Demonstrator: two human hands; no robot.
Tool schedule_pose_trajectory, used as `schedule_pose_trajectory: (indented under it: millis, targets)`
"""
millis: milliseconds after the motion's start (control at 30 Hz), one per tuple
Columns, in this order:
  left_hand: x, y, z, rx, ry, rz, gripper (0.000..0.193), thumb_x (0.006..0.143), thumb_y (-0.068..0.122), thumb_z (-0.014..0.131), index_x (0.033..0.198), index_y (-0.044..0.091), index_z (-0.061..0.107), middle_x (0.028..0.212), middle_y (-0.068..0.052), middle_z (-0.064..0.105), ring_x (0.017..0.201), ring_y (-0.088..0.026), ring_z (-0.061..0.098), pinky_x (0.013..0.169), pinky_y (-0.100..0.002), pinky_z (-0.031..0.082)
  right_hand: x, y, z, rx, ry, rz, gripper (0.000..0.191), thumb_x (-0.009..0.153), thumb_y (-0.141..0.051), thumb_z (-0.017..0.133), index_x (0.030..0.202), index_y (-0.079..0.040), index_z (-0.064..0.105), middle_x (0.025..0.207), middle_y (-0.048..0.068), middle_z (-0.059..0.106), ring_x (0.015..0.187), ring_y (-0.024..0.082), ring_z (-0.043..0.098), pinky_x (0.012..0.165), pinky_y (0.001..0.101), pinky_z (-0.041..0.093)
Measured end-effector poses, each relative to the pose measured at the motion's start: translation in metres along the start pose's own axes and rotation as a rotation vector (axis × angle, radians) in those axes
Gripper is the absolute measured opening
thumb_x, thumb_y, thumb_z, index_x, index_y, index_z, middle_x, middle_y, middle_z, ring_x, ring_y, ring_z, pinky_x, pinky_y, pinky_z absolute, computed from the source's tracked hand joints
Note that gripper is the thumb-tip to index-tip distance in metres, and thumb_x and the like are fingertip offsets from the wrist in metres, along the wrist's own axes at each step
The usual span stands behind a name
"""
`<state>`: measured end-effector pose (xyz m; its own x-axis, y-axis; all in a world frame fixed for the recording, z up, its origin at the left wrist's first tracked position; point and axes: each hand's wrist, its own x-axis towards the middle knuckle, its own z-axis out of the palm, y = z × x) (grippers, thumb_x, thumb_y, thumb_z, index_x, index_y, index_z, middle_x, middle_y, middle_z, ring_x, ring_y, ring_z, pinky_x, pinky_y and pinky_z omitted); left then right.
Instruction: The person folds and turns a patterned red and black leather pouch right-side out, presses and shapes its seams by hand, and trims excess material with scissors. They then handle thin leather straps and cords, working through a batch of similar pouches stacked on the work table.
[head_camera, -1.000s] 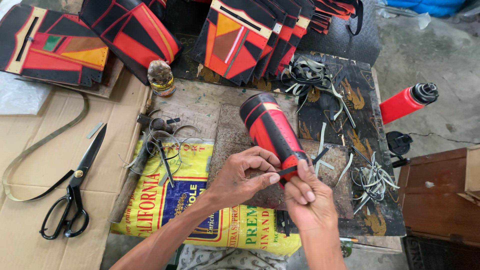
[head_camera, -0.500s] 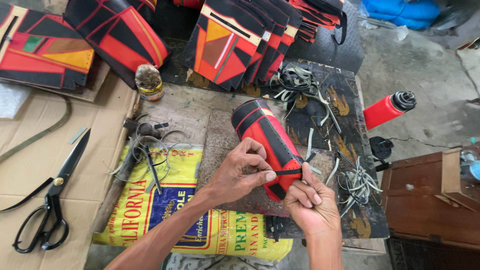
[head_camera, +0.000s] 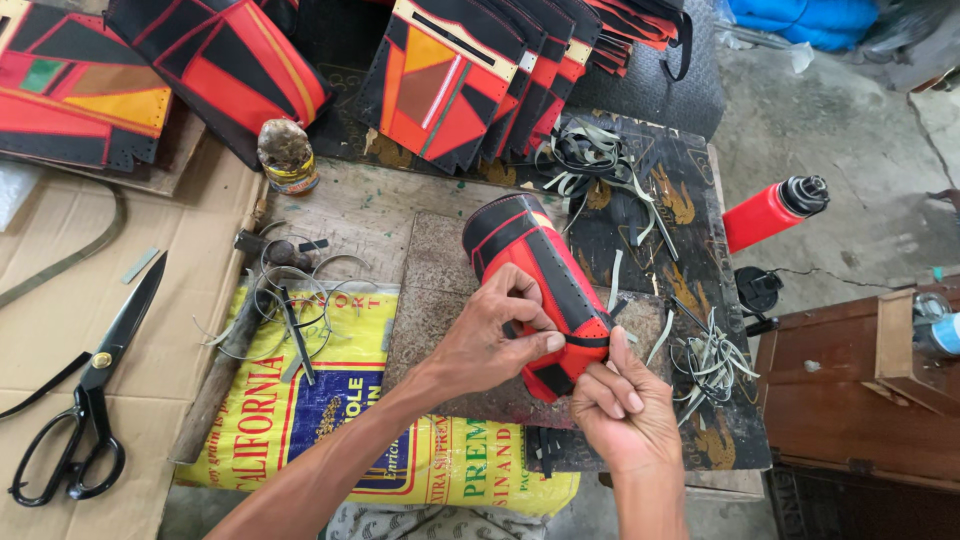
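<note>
- Your left hand (head_camera: 497, 340) pinches the stitched seam of the red-and-black leather tube (head_camera: 540, 290), fingers closed on it.
- Your right hand (head_camera: 622, 412) curls shut against its lower end, gripping a thin lace.
- The tube lies on a speckled board (head_camera: 430, 300), beside curly strip offcuts (head_camera: 712, 360).
- Black scissors (head_camera: 90, 390) rest on cardboard, well apart.

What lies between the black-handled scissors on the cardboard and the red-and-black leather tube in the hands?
In the head view, between scissors and tube: a wooden-handled hammer, loose thin strips, and the yellow printed sack.
</note>
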<state>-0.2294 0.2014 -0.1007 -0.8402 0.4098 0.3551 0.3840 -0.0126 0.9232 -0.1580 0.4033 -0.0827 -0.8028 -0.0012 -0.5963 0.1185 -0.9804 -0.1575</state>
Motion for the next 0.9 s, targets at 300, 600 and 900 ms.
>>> schedule_pose_trajectory:
  millis: [300,600,900]
  targets:
    - [0.001,-0.004,0.013,0.081,0.046,0.028,0.017,0.078,0.015,0.086,0.086,0.003,0.076,0.096,-0.007,0.054,0.094,-0.021,0.058,0.081,-0.036,0.050,0.008,0.042,-0.007,-0.368,-0.115,-0.493,0.034,0.088,0.000,0.071,0.114,-0.013,0.054,0.076,0.001,0.059,0.041,0.006,0.039,0.037,0.0220,0.030]
    - [-0.023,-0.006,0.000,0.582,-0.058,0.183,0.009,0.072,0.000,0.077,0.078,0.000,0.070,0.102,-0.014,0.059,0.099,-0.031,0.062,0.086,-0.040,0.054,0.009,0.046,0.003,-0.448,-0.078,-0.630,0.053,0.085,-0.002,0.077,0.127,-0.011,0.047,0.082,0.004,0.063,0.043,0.008,0.042,0.037,0.0245,0.032]
    - [-0.010,-0.010,-0.032,0.259,0.194,-0.130,0.009,0.083,0.006,0.078,0.090,0.000,0.074,0.091,-0.009,0.065,0.074,-0.019,0.068,0.067,-0.031,0.055,0.014,0.058,0.007,-0.548,-0.091,-0.792,0.057,0.084,0.002,0.078,0.129,-0.011,0.046,0.082,0.004,0.063,0.042,0.009,0.043,0.036,0.0265,0.033]
